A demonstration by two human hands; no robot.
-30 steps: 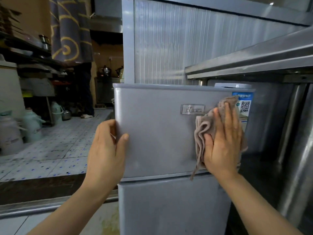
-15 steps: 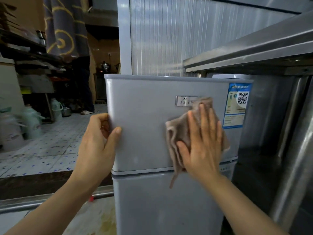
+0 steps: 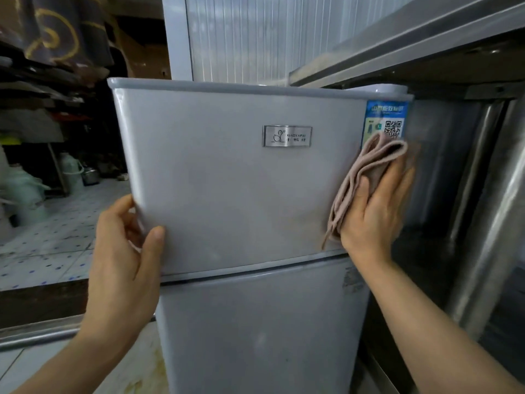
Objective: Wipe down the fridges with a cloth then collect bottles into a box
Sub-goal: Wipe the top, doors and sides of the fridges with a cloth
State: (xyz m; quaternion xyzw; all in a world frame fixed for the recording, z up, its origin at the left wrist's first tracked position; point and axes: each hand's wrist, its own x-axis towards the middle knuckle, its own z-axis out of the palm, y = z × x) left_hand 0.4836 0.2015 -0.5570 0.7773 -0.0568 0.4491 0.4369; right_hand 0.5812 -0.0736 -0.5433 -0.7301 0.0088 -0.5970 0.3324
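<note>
Fridge [image 3: 241, 194]: one, two doors, upper door faces camera.
Cloth [image 3: 366, 177]: one, bunched at upper door's right edge.
Right hand [image 3: 375, 211]: flat, pressing cloth.
Left hand [image 3: 127, 251]: gripping door's lower left edge.
Jugs, far left: blurred, perhaps two.

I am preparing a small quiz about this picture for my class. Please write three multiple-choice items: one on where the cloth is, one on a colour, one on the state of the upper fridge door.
1. Where is the cloth pressed?
A. at the right edge of the upper door
B. on the lower door
C. on top of the fridge

2. What colour is the sticker with the QR code?
A. red
B. blue
C. yellow

3. How is the upper door now?
A. taken off
B. wide open
C. shut

Answers:
1. A: the right hand holds the cloth flat against the door's right edge, just below the sticker.
2. B: its background is blue.
3. C: the door lies flush above the lower door, while the left hand grips its left edge.
</note>
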